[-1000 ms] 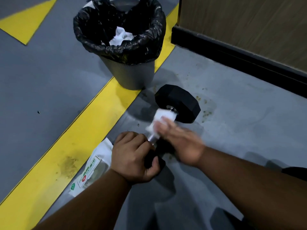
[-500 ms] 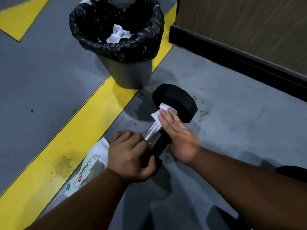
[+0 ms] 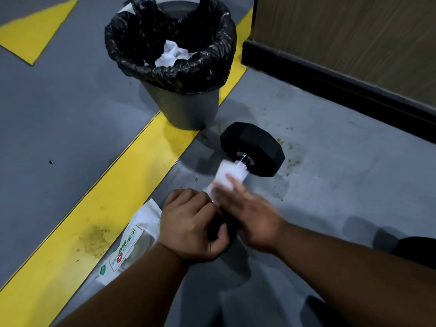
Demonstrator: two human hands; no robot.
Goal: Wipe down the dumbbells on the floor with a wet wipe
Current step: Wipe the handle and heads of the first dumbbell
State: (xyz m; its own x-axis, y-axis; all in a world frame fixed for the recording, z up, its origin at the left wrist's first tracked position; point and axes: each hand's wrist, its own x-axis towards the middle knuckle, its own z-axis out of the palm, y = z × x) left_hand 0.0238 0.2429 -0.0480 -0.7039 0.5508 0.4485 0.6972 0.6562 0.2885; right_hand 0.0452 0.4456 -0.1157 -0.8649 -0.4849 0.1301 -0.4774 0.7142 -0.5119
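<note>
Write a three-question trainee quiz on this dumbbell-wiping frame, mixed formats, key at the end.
1. True or false: the left hand grips the near black end of the dumbbell.
2. Where is the wet wipe? A) in the bin, B) on the metal handle under the right hand, C) flat on the yellow stripe.
3. Fill in: the wipes pack lies on the floor beside the ____ forearm.

Key: 1 true; 2 B; 3 left.
</note>
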